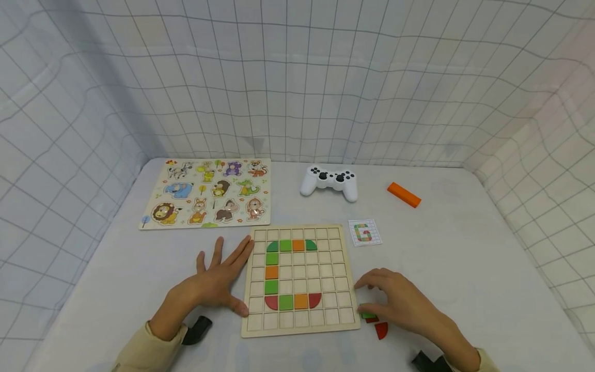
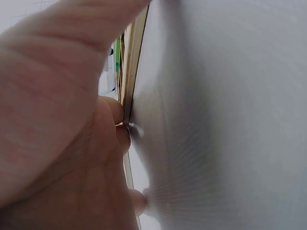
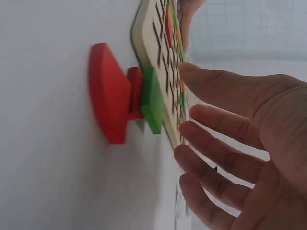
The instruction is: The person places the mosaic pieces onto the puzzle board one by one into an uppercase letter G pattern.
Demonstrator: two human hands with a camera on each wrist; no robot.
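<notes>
A wooden grid board (image 1: 327,271) lies flat, with green and orange squares and rounded dark green and red pieces set in a C-like outline. My left hand (image 1: 206,284) is spread at its left edge, fingertips and thumb right at the rim. Beside the right edge hovers my right hand (image 1: 404,302), thumb and fingers apart and loosely bent, holding nothing. Below its thumb are a green square (image 3: 152,103), a red piece (image 3: 135,91) and a red quarter-round piece (image 3: 108,96). From above, the thumb partly hides the green one.
A small pattern card (image 1: 364,232) lies right of the board's top corner. Behind are an animal puzzle board (image 1: 209,204), a white game controller (image 1: 329,182) and an orange block (image 1: 404,195). Checked cloth walls (image 1: 297,93) enclose the table.
</notes>
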